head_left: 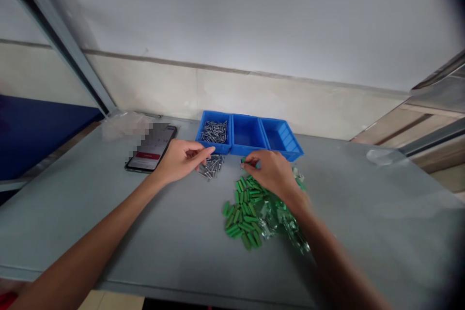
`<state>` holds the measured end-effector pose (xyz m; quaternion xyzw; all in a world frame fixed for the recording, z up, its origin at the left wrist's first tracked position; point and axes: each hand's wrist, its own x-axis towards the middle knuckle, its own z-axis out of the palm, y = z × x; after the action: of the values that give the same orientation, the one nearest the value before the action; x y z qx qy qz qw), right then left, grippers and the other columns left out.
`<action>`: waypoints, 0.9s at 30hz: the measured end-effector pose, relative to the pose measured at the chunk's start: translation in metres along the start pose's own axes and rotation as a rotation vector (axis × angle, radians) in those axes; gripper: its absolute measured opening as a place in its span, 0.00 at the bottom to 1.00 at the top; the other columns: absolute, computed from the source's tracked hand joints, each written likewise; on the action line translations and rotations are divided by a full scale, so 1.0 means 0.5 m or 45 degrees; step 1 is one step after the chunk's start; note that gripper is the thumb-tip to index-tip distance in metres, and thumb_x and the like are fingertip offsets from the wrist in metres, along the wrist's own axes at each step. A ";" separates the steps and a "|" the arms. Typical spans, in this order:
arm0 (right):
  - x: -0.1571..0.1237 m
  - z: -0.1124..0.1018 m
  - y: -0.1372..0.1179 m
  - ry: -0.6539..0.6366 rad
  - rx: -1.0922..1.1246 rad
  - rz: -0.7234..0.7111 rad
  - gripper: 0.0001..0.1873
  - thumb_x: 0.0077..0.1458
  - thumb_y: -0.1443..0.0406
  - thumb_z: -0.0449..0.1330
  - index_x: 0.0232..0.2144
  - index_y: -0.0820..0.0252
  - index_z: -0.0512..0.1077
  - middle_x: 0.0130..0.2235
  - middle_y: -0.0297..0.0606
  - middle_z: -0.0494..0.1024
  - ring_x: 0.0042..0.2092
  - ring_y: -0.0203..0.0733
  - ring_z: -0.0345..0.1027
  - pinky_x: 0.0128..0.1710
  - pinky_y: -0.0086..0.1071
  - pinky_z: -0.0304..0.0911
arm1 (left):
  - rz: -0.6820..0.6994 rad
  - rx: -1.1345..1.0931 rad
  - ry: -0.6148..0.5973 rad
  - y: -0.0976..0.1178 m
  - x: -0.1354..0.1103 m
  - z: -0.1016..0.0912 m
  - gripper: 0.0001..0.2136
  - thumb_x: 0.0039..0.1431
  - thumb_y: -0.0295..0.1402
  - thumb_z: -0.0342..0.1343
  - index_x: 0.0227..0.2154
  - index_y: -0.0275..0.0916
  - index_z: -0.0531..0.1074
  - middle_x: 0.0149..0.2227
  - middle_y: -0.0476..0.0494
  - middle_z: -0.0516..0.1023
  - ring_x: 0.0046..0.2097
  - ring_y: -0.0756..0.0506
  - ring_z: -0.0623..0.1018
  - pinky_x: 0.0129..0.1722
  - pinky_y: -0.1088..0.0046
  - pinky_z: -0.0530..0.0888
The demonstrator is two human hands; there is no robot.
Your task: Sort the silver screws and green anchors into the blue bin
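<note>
My left hand (pixel 183 159) is closed, thumb and fingertips together, above a small pile of thin silver screws (pixel 212 168) on the table. Whatever it may hold is too small to make out. In my right hand (pixel 273 170) a green wall plug (pixel 243 160) is pinched between thumb and fingers. Below that hand lies a heap of green wall plugs (pixel 244 213), partly hidden by it. A clear plastic bag (pixel 271 218) lies among the plugs, partly under my right forearm.
Three joined blue bins (pixel 250 149) stand near the wall; the left one holds more silver screws (pixel 214 131). A phone (pixel 148 156) lies left of my left hand, beside crumpled clear plastic (pixel 119 126). The grey table (pixel 174 232) has metal frame posts (pixel 72 43) at its left.
</note>
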<state>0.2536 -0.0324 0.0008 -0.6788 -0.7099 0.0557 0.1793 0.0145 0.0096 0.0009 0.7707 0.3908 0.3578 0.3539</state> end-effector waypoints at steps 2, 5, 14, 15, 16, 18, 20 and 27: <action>-0.003 0.014 -0.011 -0.001 -0.076 0.015 0.04 0.48 0.62 0.61 0.24 0.52 0.77 0.27 0.34 0.79 0.30 0.43 0.71 0.24 0.31 0.51 | 0.035 0.050 -0.026 -0.002 -0.001 0.004 0.18 0.60 0.41 0.53 0.21 0.34 0.75 0.21 0.46 0.76 0.21 0.52 0.73 0.22 0.80 0.69; -0.008 0.027 -0.023 -0.013 -0.117 0.020 0.05 0.49 0.65 0.59 0.25 0.52 0.76 0.28 0.33 0.79 0.31 0.43 0.72 0.24 0.30 0.49 | 0.053 0.093 -0.054 -0.001 0.000 0.006 0.19 0.60 0.41 0.53 0.20 0.34 0.74 0.21 0.46 0.76 0.21 0.53 0.73 0.22 0.81 0.68; -0.019 0.007 -0.043 0.005 0.103 -0.053 0.07 0.52 0.68 0.55 0.30 0.56 0.74 0.31 0.36 0.80 0.33 0.44 0.73 0.27 0.31 0.57 | 0.042 0.061 -0.061 0.007 0.002 0.014 0.15 0.59 0.39 0.55 0.24 0.33 0.75 0.20 0.47 0.75 0.21 0.52 0.73 0.22 0.80 0.69; -0.021 0.002 -0.046 0.006 0.213 -0.062 0.07 0.53 0.67 0.55 0.30 0.57 0.73 0.32 0.36 0.80 0.30 0.42 0.73 0.27 0.31 0.58 | 0.035 0.032 -0.059 0.009 0.002 0.017 0.14 0.58 0.39 0.55 0.26 0.33 0.76 0.22 0.46 0.76 0.21 0.52 0.73 0.22 0.80 0.69; -0.022 -0.002 -0.049 -0.014 0.354 -0.068 0.07 0.53 0.66 0.54 0.29 0.57 0.73 0.32 0.36 0.80 0.27 0.39 0.73 0.26 0.31 0.60 | 0.025 -0.006 -0.059 0.011 0.001 0.020 0.12 0.58 0.38 0.56 0.29 0.34 0.77 0.25 0.45 0.77 0.22 0.52 0.74 0.22 0.80 0.70; -0.026 -0.009 -0.057 -0.106 0.686 -0.055 0.07 0.54 0.65 0.54 0.28 0.58 0.72 0.31 0.35 0.79 0.22 0.35 0.71 0.23 0.29 0.62 | -0.009 -0.093 -0.085 0.017 -0.001 0.027 0.11 0.56 0.37 0.58 0.35 0.34 0.78 0.30 0.44 0.79 0.22 0.52 0.74 0.23 0.79 0.72; -0.029 -0.011 -0.064 -0.200 0.961 -0.012 0.07 0.54 0.64 0.55 0.27 0.59 0.71 0.28 0.36 0.78 0.20 0.36 0.71 0.19 0.28 0.64 | -0.052 -0.168 -0.134 0.022 -0.004 0.034 0.12 0.55 0.36 0.60 0.39 0.34 0.78 0.31 0.42 0.80 0.22 0.52 0.75 0.23 0.78 0.72; -0.033 -0.011 -0.077 -0.238 1.218 0.073 0.08 0.53 0.63 0.58 0.26 0.62 0.72 0.18 0.34 0.73 0.20 0.39 0.73 0.22 0.30 0.70 | -0.071 -0.217 -0.123 0.025 -0.008 0.044 0.10 0.54 0.33 0.60 0.36 0.32 0.78 0.27 0.42 0.78 0.22 0.52 0.74 0.22 0.78 0.71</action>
<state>0.2194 -0.0521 0.0151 -0.5319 -0.5987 0.4412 0.4050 0.0357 -0.0052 -0.0007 0.7429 0.3627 0.3423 0.4465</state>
